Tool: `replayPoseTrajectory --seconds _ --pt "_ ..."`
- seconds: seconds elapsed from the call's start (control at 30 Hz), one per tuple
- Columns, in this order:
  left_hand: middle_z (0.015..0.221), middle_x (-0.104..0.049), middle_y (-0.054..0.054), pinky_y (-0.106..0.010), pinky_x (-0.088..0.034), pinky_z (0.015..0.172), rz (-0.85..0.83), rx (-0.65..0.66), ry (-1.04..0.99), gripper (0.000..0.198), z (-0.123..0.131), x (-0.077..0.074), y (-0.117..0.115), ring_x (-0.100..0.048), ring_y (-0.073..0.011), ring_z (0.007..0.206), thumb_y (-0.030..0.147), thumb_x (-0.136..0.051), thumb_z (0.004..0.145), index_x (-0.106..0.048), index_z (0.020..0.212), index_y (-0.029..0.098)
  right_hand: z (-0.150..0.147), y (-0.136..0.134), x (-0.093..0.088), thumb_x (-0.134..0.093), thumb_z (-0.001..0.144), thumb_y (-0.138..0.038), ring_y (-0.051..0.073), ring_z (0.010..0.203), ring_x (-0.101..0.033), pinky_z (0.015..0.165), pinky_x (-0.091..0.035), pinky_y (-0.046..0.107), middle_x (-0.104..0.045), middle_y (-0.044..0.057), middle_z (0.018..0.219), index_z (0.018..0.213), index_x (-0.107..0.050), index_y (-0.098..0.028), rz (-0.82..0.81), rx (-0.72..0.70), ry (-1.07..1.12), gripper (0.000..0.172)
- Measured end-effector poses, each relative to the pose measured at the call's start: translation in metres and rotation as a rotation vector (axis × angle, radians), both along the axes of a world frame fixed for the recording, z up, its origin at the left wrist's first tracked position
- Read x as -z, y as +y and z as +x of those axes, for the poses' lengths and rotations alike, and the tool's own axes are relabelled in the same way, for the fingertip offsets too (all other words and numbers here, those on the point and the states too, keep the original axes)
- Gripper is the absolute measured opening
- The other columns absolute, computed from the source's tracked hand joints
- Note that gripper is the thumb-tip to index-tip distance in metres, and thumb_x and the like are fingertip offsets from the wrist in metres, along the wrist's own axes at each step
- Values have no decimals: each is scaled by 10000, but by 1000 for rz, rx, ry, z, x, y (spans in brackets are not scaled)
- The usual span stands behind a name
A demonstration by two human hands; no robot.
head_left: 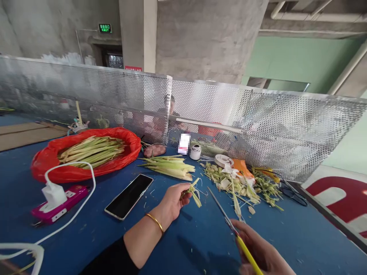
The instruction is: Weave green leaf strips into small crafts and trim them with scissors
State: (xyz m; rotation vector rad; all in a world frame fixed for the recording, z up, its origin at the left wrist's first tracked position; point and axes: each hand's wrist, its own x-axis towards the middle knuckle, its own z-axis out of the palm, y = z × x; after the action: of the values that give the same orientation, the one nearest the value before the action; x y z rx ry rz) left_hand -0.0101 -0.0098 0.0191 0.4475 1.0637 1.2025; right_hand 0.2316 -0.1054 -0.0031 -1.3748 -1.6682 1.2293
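Observation:
My left hand [173, 200], with a gold bangle at the wrist, is closed around a small bunch of pale green leaf strips [196, 193], whose ends stick out past the fingertips. My right hand [258, 244] grips a slim pointed metal tool with a yellow handle [247, 252]. Its tip points up and left, apart from the bunch. Whether the tool has one blade or two is hard to make out. Just beyond my left hand lies a pile of long pale green leaves [169, 166]. Trimmed plant scraps [229, 181] are heaped ahead of my right hand.
Leaves fill a red plastic bag [40, 164] at left. A phone [129, 196], a pink power strip [64, 206] and a white cable lie nearby. A lit screen [184, 143], white jar [195, 152] and tape roll [223, 160] stand before the perforated metal screen [206, 103]; a person is behind it.

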Motion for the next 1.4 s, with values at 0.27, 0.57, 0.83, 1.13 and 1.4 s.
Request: replayPoseTrajectory --seconds 0.27,0.57,0.83,1.13,1.4 --pt "602 -606 21 -150 -362 415 58 -65 55 194 -1 1 2 -567 -66 514 184 -741 636 -671 808 128 -34 33 4 -722 570 -327 119 559 -371 501 -325 216 -430 -52 661 1127 -530 -289 -20 -62 27 590" --pt "613 -592 10 -176 -432 430 75 -93 101 162 12 6 -5 -552 -77 504 162 -700 668 -670 821 118 -35 25 11 -720 578 -399 144 608 -437 552 -368 233 -511 -20 700 1169 -578 -253 -22 6 -24 625" --pt "641 -606 -4 -183 -457 434 107 -228 113 210 9 -1 -6 -560 -88 524 173 -738 627 -677 821 120 -37 24 5 -771 579 -446 137 644 -437 590 -384 229 -519 -10 747 1223 -564 -208 -108 -5 41 717" --pt "655 -620 -16 -185 -450 439 144 -181 200 238 12 5 -6 -573 -103 552 210 -749 606 -684 817 123 -37 9 -27 -592 689 -707 81 525 -319 431 -280 189 -397 -34 681 1140 -527 -177 -237 -146 254 699" --pt "674 -631 -24 -180 -429 427 148 -120 254 267 17 2 -13 -568 -102 550 237 -752 594 -681 822 115 -40 13 -27 -647 687 -637 94 561 -332 466 -288 207 -408 -37 698 1180 -528 -174 -178 -98 222 687"
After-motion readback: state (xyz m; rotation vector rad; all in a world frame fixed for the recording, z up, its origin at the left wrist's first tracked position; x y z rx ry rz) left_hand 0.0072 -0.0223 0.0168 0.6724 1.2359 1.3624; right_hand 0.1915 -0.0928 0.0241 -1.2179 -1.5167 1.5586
